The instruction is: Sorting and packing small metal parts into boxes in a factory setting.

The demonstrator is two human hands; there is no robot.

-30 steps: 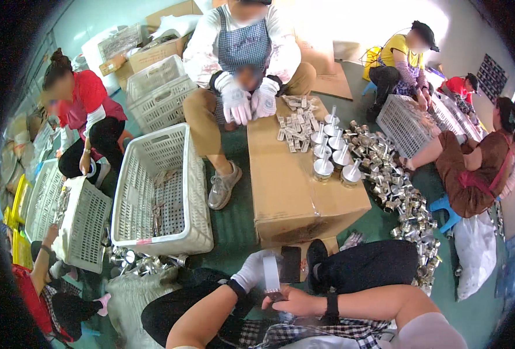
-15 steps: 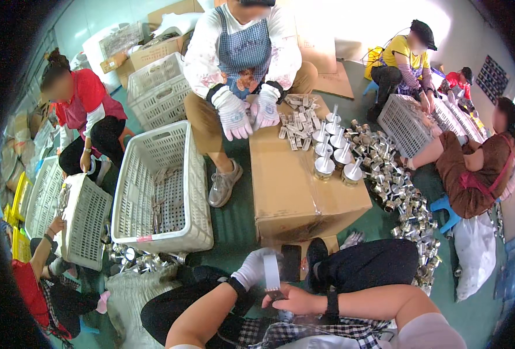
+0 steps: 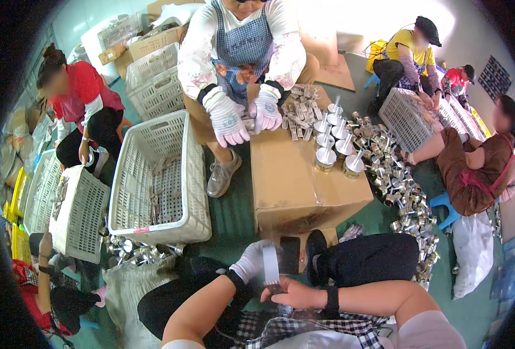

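Note:
My left hand (image 3: 249,262), in a white knit glove, is closed at the upper part of a pale flat strip (image 3: 271,264). At the strip's lower, darker end, the bare fingers of my right hand (image 3: 298,293) pinch it. Both hands are over my lap, just in front of the cardboard box (image 3: 292,198). On that box stand several round metal cups with white upright stems (image 3: 326,156), and beside them lies a pile of small metal clips (image 3: 303,113). Across from me, a co-worker's gloved hands (image 3: 227,119) meet near the box's left edge around a small metal piece.
Left of the box stands a large white plastic crate (image 3: 158,232) with some metal pieces inside. Many metal cups (image 3: 414,221) are heaped on the floor to the right. A dark flat rectangle (image 3: 290,254) lies below the box. Several people sit working at other crates (image 3: 405,125).
My hands stay nearly in place with the strip. Opposite me, the co-worker's gloves have drawn together around a small piece. At lower left, another person's arm has shifted.

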